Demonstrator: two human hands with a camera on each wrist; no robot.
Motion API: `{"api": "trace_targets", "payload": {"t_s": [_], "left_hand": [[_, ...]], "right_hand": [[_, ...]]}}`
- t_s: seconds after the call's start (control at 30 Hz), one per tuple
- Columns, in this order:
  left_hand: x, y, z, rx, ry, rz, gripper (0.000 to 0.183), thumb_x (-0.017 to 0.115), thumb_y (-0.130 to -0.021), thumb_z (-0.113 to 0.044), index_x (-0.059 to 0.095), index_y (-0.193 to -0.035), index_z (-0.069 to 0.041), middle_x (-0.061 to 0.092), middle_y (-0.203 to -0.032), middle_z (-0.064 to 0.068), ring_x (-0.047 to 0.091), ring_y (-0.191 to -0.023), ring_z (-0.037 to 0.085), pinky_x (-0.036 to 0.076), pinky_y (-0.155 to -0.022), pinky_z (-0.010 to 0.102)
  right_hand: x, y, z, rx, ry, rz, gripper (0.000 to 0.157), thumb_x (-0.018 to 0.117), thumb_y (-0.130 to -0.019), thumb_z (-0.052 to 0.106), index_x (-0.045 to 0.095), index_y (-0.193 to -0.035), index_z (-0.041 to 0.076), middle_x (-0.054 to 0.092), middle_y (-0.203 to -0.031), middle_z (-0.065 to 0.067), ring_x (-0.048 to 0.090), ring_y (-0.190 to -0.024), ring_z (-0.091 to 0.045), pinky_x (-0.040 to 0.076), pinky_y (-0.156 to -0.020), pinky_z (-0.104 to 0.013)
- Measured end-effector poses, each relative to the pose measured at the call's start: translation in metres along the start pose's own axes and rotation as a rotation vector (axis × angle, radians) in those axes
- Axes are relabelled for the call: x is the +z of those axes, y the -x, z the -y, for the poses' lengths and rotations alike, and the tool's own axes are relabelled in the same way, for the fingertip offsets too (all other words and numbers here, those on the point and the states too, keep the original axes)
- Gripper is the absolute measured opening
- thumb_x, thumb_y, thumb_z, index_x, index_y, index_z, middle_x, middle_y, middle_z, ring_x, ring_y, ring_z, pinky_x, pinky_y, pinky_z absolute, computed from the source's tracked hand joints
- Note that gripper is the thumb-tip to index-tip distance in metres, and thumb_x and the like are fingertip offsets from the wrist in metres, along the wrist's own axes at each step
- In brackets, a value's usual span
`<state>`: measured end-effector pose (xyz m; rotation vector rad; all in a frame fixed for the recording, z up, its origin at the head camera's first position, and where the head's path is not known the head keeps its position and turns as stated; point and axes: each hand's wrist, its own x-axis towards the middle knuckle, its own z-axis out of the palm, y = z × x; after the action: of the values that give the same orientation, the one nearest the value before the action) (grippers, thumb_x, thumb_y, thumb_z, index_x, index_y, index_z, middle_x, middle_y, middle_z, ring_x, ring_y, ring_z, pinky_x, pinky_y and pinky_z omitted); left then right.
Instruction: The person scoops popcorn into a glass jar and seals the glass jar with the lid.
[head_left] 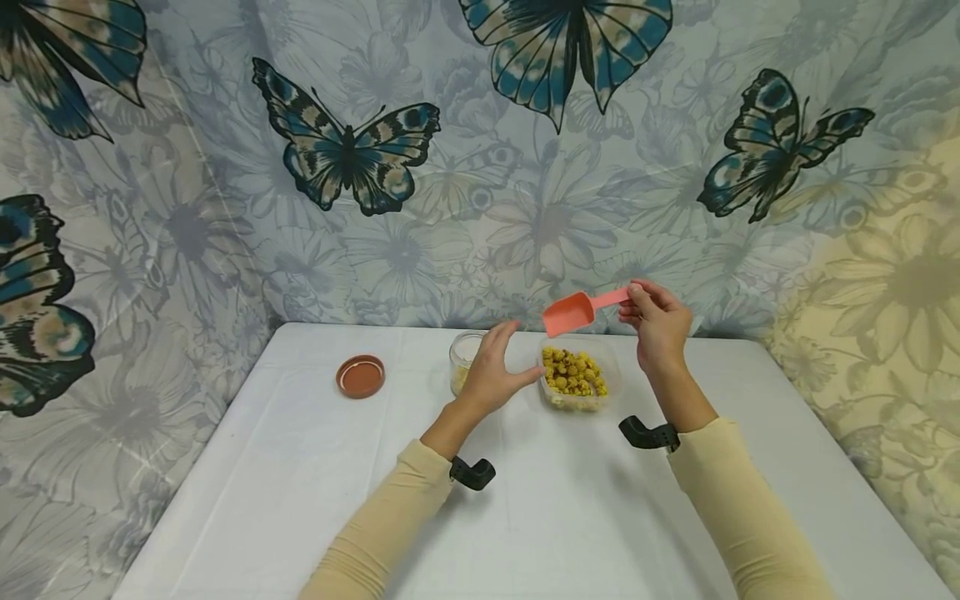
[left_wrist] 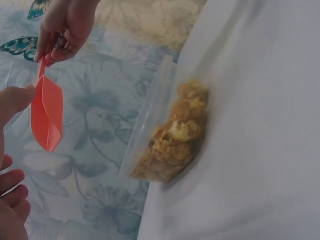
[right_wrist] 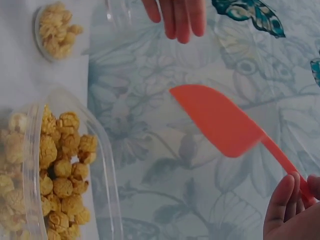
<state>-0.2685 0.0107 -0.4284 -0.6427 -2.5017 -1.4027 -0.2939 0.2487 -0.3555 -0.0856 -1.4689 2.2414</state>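
Observation:
An orange-red plastic scoop [head_left: 570,313] hangs in the air above a clear plastic tub [right_wrist: 112,200] of yellow-brown popcorn [head_left: 573,372]. My right hand [head_left: 658,321] pinches the scoop's handle between thumb and fingers; no popcorn shows in its bowl. With fingers spread and straight, my left hand [head_left: 497,371] is raised between the tub and a clear jar [head_left: 459,367], holding nothing. Part of the jar is hidden behind that hand in the head view. Some popcorn [right_wrist: 57,32] lies inside the jar, seen in the right wrist view.
A round reddish-brown lid [head_left: 360,377] lies on the white-covered table [head_left: 315,500], left of the jar. Just behind the table's back edge hangs a cloth backdrop [head_left: 405,258] printed with flowers and butterflies. Each wrist wears a black camera mount [head_left: 474,473].

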Motion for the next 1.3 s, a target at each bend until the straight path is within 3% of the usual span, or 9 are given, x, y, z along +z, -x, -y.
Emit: {"api": "trace_targets", "payload": {"t_s": [0.13,0.33,0.77,0.93,1.07,1.3], "left_hand": [[0.005,0.000,-0.001,-0.008,0.003,0.014,0.079,0.075,-0.085,-0.037,0.038,-0.148,-0.009,0.038,-0.152,0.013,0.037,-0.142,0.031,0.038,-0.112,0.049],[0.014,0.001,0.001,-0.031,-0.004,0.045,0.081,0.075,-0.085,-0.038,0.036,-0.150,-0.010,0.038,-0.153,0.011,0.036,-0.142,0.029,0.039,-0.113,0.047],[0.031,0.003,0.007,-0.103,0.020,0.111,0.084,0.073,-0.086,-0.041,0.031,-0.152,-0.011,0.037,-0.154,0.010,0.038,-0.142,0.029,0.039,-0.112,0.049],[0.036,0.004,0.011,-0.110,0.015,0.129,0.083,0.072,-0.086,-0.042,0.032,-0.151,-0.010,0.038,-0.153,0.011,0.038,-0.141,0.029,0.038,-0.113,0.048],[0.040,0.004,0.015,-0.116,0.015,0.150,0.084,0.071,-0.087,-0.043,0.031,-0.152,-0.008,0.038,-0.153,0.013,0.039,-0.141,0.030,0.038,-0.113,0.047],[0.049,0.003,0.021,-0.173,0.023,0.162,0.084,0.071,-0.087,-0.041,0.029,-0.152,-0.007,0.037,-0.153,0.015,0.040,-0.140,0.032,0.039,-0.112,0.049]], "right_hand": [[-0.004,-0.003,0.000,0.010,-0.017,-0.013,0.016,0.070,-0.087,0.005,0.069,-0.101,-0.004,0.068,-0.070,-0.006,0.062,-0.054,-0.013,0.054,-0.051,-0.020],[-0.009,-0.006,-0.002,0.005,0.001,-0.035,0.005,0.069,-0.088,0.002,0.072,-0.092,0.002,0.068,-0.068,-0.005,0.060,-0.051,-0.012,0.053,-0.049,-0.019],[-0.019,-0.009,-0.012,-0.001,0.080,-0.053,0.004,0.071,-0.086,0.004,0.072,-0.090,0.006,0.067,-0.068,-0.003,0.060,-0.050,-0.011,0.053,-0.049,-0.019],[-0.022,-0.011,-0.017,-0.019,0.145,-0.068,0.007,0.071,-0.087,0.006,0.072,-0.093,0.004,0.067,-0.066,-0.002,0.060,-0.048,-0.009,0.053,-0.049,-0.018],[-0.025,-0.014,-0.020,-0.042,0.200,-0.075,0.004,0.070,-0.088,0.006,0.072,-0.090,0.010,0.067,-0.065,0.001,0.060,-0.048,-0.007,0.052,-0.048,-0.016],[-0.031,-0.018,-0.024,-0.078,0.269,-0.073,0.004,0.069,-0.089,0.008,0.071,-0.091,0.010,0.067,-0.065,0.004,0.058,-0.048,-0.005,0.052,-0.050,-0.014]]}}
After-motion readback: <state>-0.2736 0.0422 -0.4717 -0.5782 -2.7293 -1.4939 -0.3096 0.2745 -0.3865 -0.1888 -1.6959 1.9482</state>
